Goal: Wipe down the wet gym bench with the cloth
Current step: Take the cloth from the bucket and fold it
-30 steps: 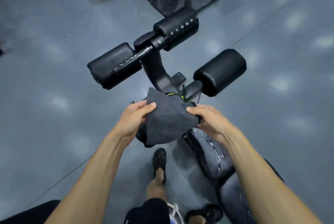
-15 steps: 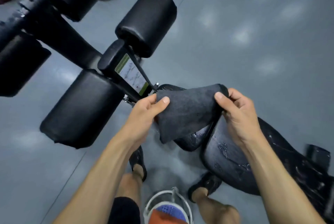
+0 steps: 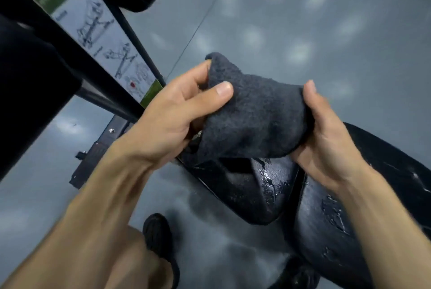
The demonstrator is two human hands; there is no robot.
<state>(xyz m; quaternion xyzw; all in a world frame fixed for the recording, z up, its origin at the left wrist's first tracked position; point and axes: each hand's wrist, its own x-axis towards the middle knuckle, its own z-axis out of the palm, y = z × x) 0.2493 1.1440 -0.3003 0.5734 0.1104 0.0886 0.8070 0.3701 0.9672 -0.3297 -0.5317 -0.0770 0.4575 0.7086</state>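
Now, hands: your left hand point(image 3: 179, 111) and right hand point(image 3: 326, 141) are both clamped on the cloth point(image 3: 251, 118), one at each end, thumbs on top.
Cloth: dark and thick, bunched between your hands and held in the air just above the front of the bench seat pad point(image 3: 254, 193); it does not look pressed onto the pad yet.
Change: half a second ago the cloth hung looser and farther from the pad; since then you have leaned in and gathered it into a tighter wad.
Meaning: you seem to be folding a wiping face, so the wiping itself is probably about to start.
Bench: water beads and streaks shine on the seat pad and on the longer back pad point(image 3: 326, 218) to its right, so both still need passes.
Edges: a narrow gap splits the two pads; water may sit there.
Obstacles: the frame with its instruction label point(image 3: 98, 31) crowds your left hand.
Open room: bare grey floor point(image 3: 303, 20) lies ahead and right, so sweeping rightward along the pads looks easiest.
Feet: your shoe point(image 3: 158, 237) stands beside the seat pad's near edge.
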